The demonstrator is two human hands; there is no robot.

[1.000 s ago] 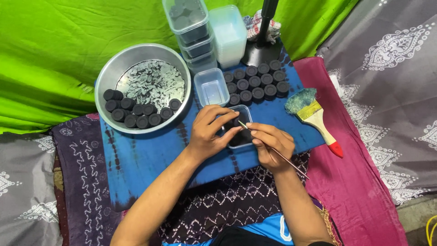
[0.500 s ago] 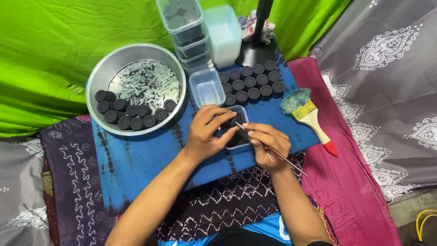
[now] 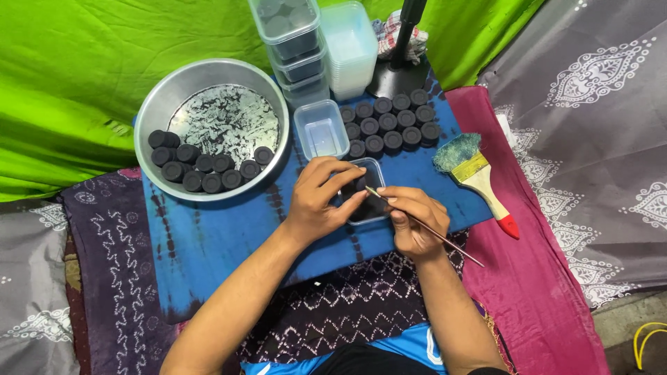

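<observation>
We see 2 bare hands over a small clear plastic container [image 3: 367, 198] sitting on the blue cloth-covered bench [image 3: 208, 243]. The left hand [image 3: 321, 198] rests on the container's left side, fingers [image 3: 351, 203] curled over its rim and grasping it, thumb tip touching the near-left edge. Dark contents are inside the container, partly hidden by those fingers. The right hand [image 3: 411, 221] sits just right of the container, fingers pinched tight on a thin stick tool [image 3: 425, 226]. The tool's tip points up-left and ends over the container's right rim, just beside the left fingertips; its long end runs down-right past the wrist. We cannot tell if the tip touches the contents.

Just behind the container stands an empty clear container [image 3: 321, 130], and right of that a group of black round discs [image 3: 389, 126] in 2 rows on the cloth. To the left, a metal bowl [image 3: 167, 97] holds more black discs [image 3: 201, 167] along its near side, with dark flecks on its bottom. A stack of filled containers [image 3: 292, 42] and a stack of empty tubs [image 3: 351, 48] stand at the back. A paintbrush [image 3: 476, 177] with a red-tipped handle lies right of the hands, well apart from them.
</observation>
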